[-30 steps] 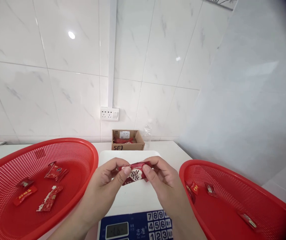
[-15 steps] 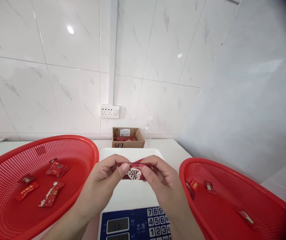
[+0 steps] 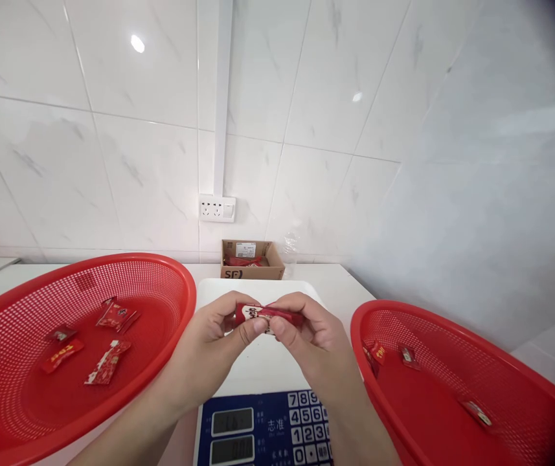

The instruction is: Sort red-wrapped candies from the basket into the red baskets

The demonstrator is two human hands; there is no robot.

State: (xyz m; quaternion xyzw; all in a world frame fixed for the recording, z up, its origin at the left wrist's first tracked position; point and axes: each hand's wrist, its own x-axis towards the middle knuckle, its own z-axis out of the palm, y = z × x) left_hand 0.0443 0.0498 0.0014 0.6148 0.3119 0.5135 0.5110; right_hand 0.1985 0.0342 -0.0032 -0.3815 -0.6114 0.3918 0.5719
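Both my hands pinch one small red and white candy packet (image 3: 263,314) above the white pan of a weighing scale (image 3: 258,372). My left hand (image 3: 214,340) grips its left end with thumb and forefinger. Its right end is held the same way by my right hand (image 3: 306,340). The packet is tilted so mostly its upper edge shows. The scale's blue panel with two displays and a number keypad (image 3: 309,424) lies below my wrists.
A red mesh basket (image 3: 24,388) at the left holds several red packets (image 3: 107,362). Another red mesh basket (image 3: 452,388) at the right holds a few more. A small cardboard box (image 3: 252,260) stands by the tiled wall under a socket strip (image 3: 216,209).
The packet has been rolled away from me between my fingers, so its printed face shows less. My thumbs have drawn closer together. The camera has tipped down slightly.
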